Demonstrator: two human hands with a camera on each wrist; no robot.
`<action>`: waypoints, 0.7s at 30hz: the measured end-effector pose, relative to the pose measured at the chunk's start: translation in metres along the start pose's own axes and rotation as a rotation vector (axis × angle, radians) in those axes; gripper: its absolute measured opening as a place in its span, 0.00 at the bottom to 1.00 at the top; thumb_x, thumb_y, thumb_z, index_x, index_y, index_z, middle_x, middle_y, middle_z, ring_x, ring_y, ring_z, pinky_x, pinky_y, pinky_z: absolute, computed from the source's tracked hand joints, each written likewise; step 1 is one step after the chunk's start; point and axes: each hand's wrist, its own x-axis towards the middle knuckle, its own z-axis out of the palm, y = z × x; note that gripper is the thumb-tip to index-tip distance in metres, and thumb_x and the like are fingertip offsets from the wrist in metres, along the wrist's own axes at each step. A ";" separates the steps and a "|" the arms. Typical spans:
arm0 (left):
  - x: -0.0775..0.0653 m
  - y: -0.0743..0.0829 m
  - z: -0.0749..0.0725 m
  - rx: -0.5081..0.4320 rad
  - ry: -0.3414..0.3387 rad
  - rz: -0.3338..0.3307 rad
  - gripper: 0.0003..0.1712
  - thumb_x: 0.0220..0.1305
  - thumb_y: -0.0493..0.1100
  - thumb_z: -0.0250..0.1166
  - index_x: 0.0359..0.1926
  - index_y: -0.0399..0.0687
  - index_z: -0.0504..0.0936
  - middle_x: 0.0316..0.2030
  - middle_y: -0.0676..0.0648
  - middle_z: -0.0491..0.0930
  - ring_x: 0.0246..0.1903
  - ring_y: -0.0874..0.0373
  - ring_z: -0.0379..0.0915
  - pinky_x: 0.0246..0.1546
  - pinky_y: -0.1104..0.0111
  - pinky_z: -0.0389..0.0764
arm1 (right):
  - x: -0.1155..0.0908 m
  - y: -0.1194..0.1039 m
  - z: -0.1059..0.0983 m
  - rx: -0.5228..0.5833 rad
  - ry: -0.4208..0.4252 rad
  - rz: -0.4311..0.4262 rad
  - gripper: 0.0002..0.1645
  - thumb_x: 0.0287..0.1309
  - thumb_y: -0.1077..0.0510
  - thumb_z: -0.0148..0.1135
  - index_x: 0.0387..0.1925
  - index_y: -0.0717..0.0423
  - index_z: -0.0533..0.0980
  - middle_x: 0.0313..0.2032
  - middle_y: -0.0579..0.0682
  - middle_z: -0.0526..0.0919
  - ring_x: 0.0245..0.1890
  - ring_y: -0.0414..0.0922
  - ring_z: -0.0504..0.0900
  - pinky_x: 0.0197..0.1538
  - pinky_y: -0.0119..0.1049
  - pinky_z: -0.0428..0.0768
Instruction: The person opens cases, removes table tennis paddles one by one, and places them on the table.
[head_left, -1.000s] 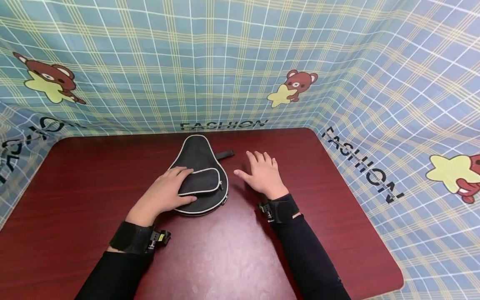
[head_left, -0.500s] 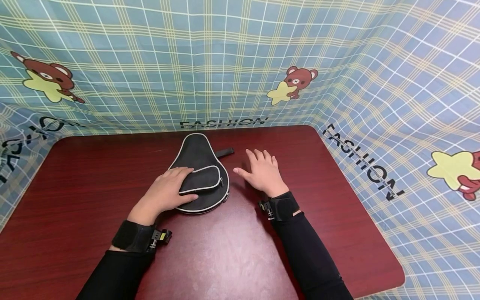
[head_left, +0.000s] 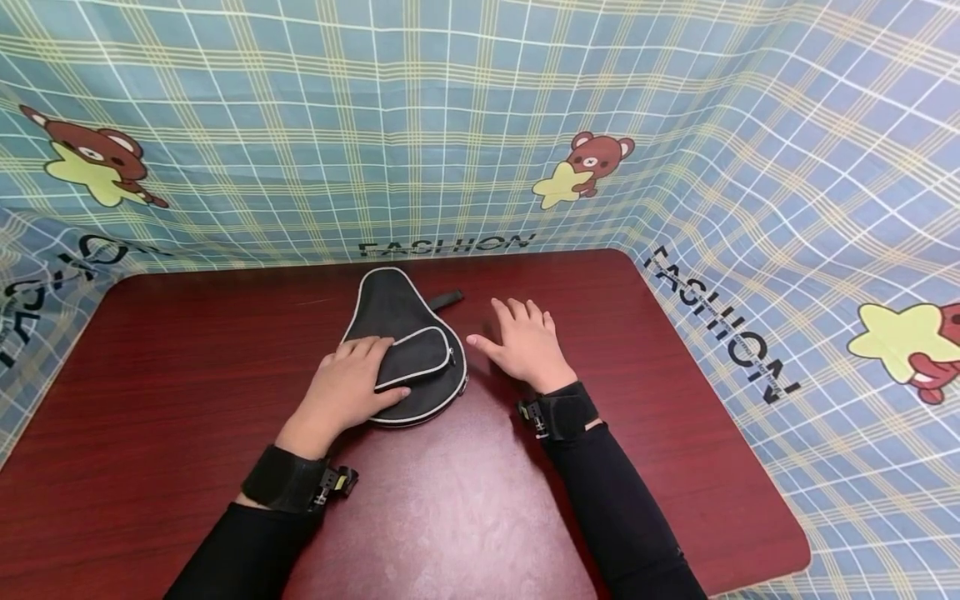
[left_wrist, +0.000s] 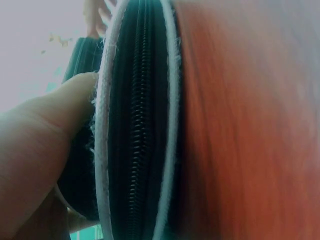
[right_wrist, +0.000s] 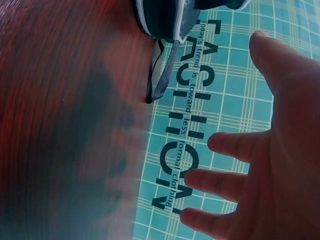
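Note:
A black table tennis racket case with white piping lies on the table, its narrow end pointing away. My left hand grips the raised zipped pocket at its left end, the thumb along the near side and the fingers over the far side. In the left wrist view, the thumb presses against the case beside the zipper that runs round its edge. My right hand is just right of the case, fingers spread, holding nothing. A short black strap sticks out from the case's right side.
The dark red wooden table has rounded corners. Behind it and to the right hangs a blue checked cloth with bear prints and lettering, close to the table's edge.
My left hand has shifted slightly to the right, and the case has slid right with it and turned a little, its narrow end now leaning further left. My right hand has stayed in place.

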 end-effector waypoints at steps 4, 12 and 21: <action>0.000 0.008 0.004 0.023 0.014 -0.030 0.50 0.60 0.70 0.64 0.74 0.46 0.63 0.68 0.38 0.67 0.68 0.37 0.60 0.62 0.39 0.66 | 0.001 0.002 0.001 0.000 0.003 0.002 0.53 0.61 0.20 0.46 0.77 0.45 0.57 0.72 0.57 0.63 0.74 0.63 0.55 0.72 0.65 0.52; 0.002 0.029 0.010 0.034 0.048 -0.100 0.51 0.61 0.67 0.65 0.74 0.41 0.61 0.67 0.36 0.66 0.66 0.34 0.60 0.59 0.38 0.66 | 0.002 0.002 0.001 -0.008 -0.006 -0.001 0.53 0.62 0.20 0.45 0.78 0.45 0.56 0.73 0.56 0.62 0.75 0.62 0.55 0.72 0.65 0.53; 0.004 0.051 0.013 0.043 0.048 -0.182 0.52 0.61 0.68 0.64 0.74 0.40 0.60 0.67 0.35 0.66 0.65 0.34 0.61 0.56 0.39 0.67 | -0.001 0.002 -0.005 0.007 -0.034 0.005 0.52 0.63 0.21 0.46 0.78 0.45 0.56 0.74 0.56 0.61 0.75 0.62 0.54 0.73 0.65 0.51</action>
